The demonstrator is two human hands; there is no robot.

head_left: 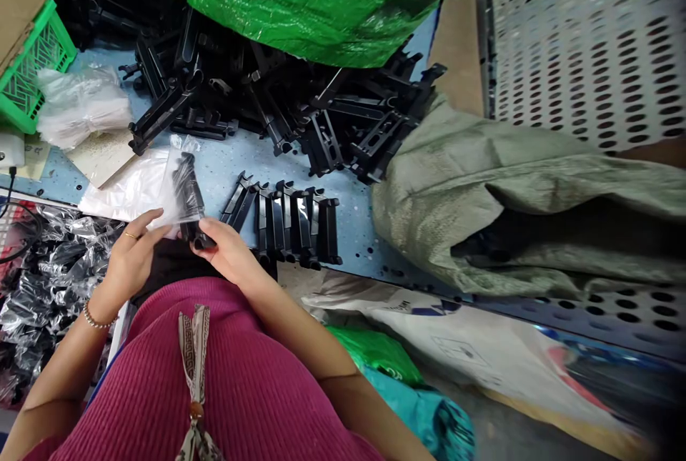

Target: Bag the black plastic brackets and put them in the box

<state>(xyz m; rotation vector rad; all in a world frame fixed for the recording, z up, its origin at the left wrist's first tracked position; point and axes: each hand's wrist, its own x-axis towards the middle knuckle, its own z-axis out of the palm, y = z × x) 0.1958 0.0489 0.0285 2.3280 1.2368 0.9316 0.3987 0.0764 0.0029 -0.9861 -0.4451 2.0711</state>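
Note:
My left hand pinches the near edge of a transparent plastic bag, thumb and forefinger close together. Between my fingers the film is hard to make out. A black plastic part lies mostly inside this bag, its near end sticking out of the opening. That near end is gripped by my right hand, thumb on top. Just right of my right hand, several similar black parts lie side by side in a row. Flat white bags are spread under and left of the bag I hold.
A heap of black parts covers the back of the blue table, under a green sack. A grey-green sack stands right. Bundled bags and a green crate sit left. Bagged parts pile up lower left.

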